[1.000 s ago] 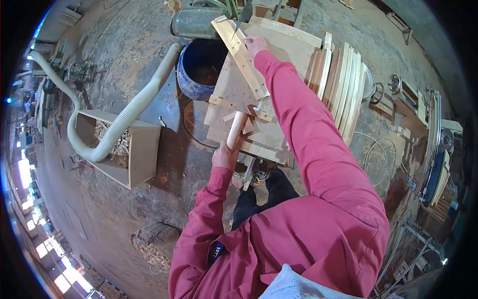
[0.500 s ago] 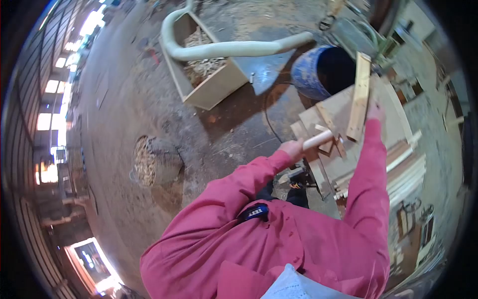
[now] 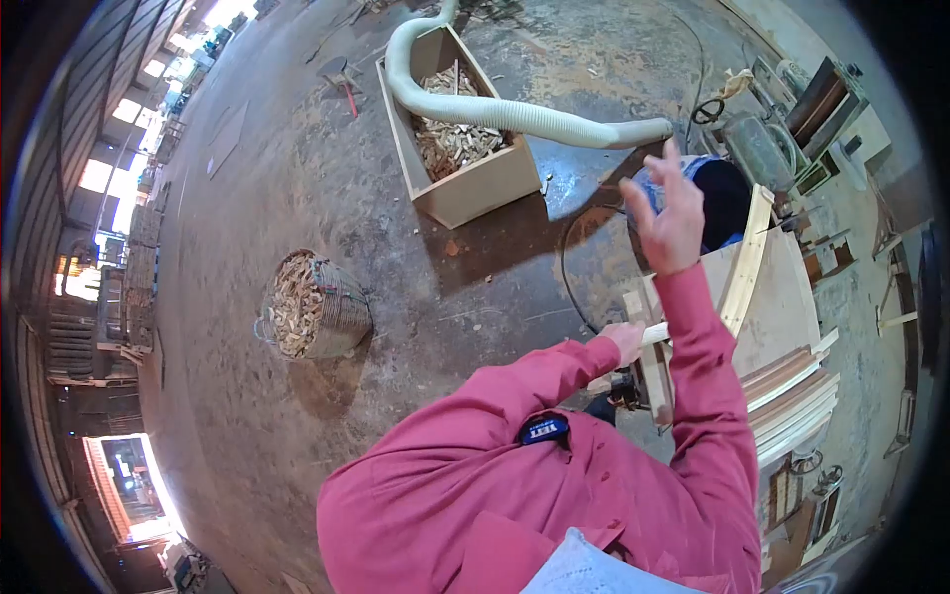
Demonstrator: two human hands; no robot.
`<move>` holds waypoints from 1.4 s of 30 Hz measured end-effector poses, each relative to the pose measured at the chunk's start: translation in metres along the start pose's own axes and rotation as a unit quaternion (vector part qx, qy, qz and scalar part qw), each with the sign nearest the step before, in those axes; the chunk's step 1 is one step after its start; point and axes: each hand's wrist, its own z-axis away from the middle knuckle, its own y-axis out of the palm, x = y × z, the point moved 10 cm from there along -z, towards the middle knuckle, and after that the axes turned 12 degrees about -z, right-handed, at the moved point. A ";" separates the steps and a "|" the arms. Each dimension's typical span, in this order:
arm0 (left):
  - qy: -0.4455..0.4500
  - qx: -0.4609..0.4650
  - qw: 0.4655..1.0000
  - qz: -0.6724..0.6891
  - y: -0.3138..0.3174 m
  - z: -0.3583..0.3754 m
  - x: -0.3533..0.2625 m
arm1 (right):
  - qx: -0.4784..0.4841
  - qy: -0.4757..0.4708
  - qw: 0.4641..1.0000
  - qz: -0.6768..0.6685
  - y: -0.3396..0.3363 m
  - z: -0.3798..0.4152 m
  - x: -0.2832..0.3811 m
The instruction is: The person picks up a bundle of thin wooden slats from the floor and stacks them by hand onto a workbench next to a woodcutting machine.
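Observation:
My left hand (image 3: 623, 342) is closed around one end of a pale wooden stick (image 3: 654, 335), over the near left edge of a wooden work surface (image 3: 782, 287). My right hand (image 3: 673, 218) is raised with its fingers spread and nothing in it, in front of a blue bucket (image 3: 648, 178). Its sleeve crosses in front of the stick and hides the stick's far end. Just right of that forearm, a long light wooden strip (image 3: 744, 262) lies on the surface, reaching past its far edge.
Stacked wood strips (image 3: 792, 401) lie at the near right. A wooden box (image 3: 480, 193) of offcuts stands ahead with a white flexible hose (image 3: 524, 117) across it. A wire basket (image 3: 341, 312) of wood scraps sits on the floor (image 3: 228, 376) at left. A dark cable (image 3: 566, 262) curves beside the bucket.
My right hand has come off the far side of the work surface and moved left, up in front of the bucket, its fingers spreading. My left hand keeps its hold on the stick. The view has shifted.

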 end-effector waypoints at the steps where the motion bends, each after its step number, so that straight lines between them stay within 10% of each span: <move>1: 0.023 -0.012 1.000 -0.002 0.013 -0.003 0.003 | 0.003 0.005 1.000 0.000 0.005 0.022 0.011; 8: 0.053 -0.016 0.998 -0.005 0.042 -0.013 0.020 | -0.004 0.374 0.927 -0.037 -0.024 0.227 -0.086; 10: 0.008 0.128 0.991 -0.044 0.074 -0.022 0.033 | -0.036 0.418 0.907 0.042 -0.073 0.287 -0.110; 13: 0.052 -0.010 0.997 -0.049 0.032 -0.010 0.011 | -0.032 0.523 0.837 0.158 -0.147 0.320 -0.103; 30: 0.040 -0.035 0.995 -0.090 0.015 -0.007 -0.007 | -0.088 0.522 0.686 0.499 -0.270 0.379 -0.171; 42: 0.029 -0.036 0.995 -0.089 0.012 -0.006 -0.010 | -0.160 0.532 0.731 0.396 -0.288 0.382 -0.171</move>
